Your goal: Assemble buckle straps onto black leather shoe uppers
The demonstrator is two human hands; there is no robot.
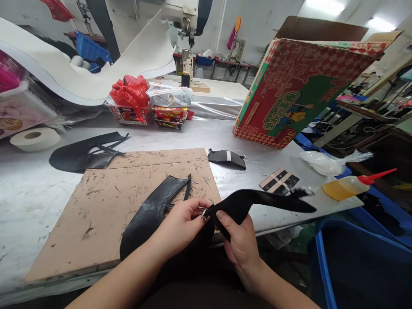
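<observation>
Gently curved black piece [240,204], matte, silver ring [204,211] at end

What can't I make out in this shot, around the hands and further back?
All in the head view:
Metal fitting: partly covered by fingers of the left hand.
Right hand: some fingers hidden behind the black piece.
Cardboard box: any contents hidden by its walls.
Blue bin: cut off by the right and bottom edges.
Sewing machine: top cut off by the upper edge.
</observation>
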